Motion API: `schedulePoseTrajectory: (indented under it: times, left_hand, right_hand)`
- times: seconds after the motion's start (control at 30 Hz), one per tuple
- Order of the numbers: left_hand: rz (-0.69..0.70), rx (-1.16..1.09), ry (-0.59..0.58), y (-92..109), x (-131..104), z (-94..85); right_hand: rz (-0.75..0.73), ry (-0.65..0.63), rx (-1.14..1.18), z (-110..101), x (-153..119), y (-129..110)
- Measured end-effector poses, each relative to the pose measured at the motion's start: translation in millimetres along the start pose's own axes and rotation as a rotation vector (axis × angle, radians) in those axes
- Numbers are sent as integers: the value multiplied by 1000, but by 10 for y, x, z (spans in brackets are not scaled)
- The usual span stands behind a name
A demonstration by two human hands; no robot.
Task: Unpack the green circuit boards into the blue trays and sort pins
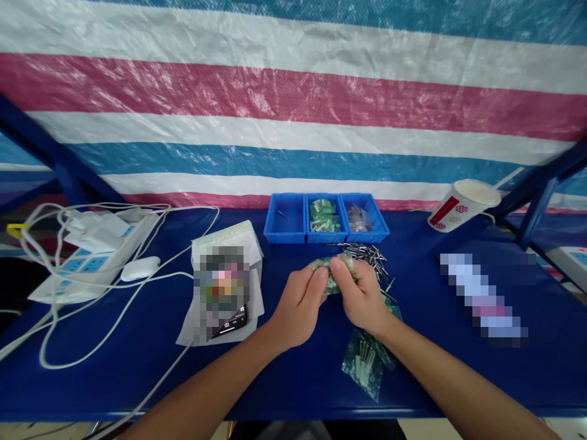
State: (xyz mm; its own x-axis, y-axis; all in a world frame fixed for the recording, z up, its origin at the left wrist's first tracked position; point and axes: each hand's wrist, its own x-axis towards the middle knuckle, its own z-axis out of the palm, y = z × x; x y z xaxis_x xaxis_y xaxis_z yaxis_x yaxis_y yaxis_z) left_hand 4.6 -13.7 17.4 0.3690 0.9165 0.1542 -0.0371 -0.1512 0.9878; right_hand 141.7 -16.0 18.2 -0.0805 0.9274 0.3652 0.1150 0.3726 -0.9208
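Observation:
A small greenish plastic bag (332, 282) is pinched between both hands above the middle of the blue table. My left hand (300, 302) is closed on its left side, thumb on top. On its right side my right hand (361, 294) is closed, with the thumb pressed near the other one. What the bag contains is mostly hidden by the fingers. Just behind and right of my right hand lies a loose pile of metal screw-like pieces (373, 260). Under my right forearm, nearer the front edge, rests a clear bag (364, 366) with several long pieces and a white label.
Three joined blue bins (285, 237) stand behind the hands; the middle one holds green bags. A phone (233, 322) lies on papers at left, beside white cables and a power strip (87, 266). A paper cup (461, 205) leans at back right.

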Motion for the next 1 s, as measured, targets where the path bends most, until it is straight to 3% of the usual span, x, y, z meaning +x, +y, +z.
schedulePoseTrajectory:
  times: [0.2, 0.5, 0.63, 1.0]
  left_hand:
    - [2, 9, 42, -4, 9, 11]
    - [-68, -63, 116, -34, 98, -43]
    - [-82, -78, 137, -50, 132, -82]
    - [-116, -79, 171, -19, 148, -88]
  right_hand:
    - [5, -4, 10, 18, -1, -28]
    - [247, -21, 300, -66, 132, 26]
    - [311, 12, 317, -124, 181, 50]
    - [269, 29, 206, -129, 186, 24]
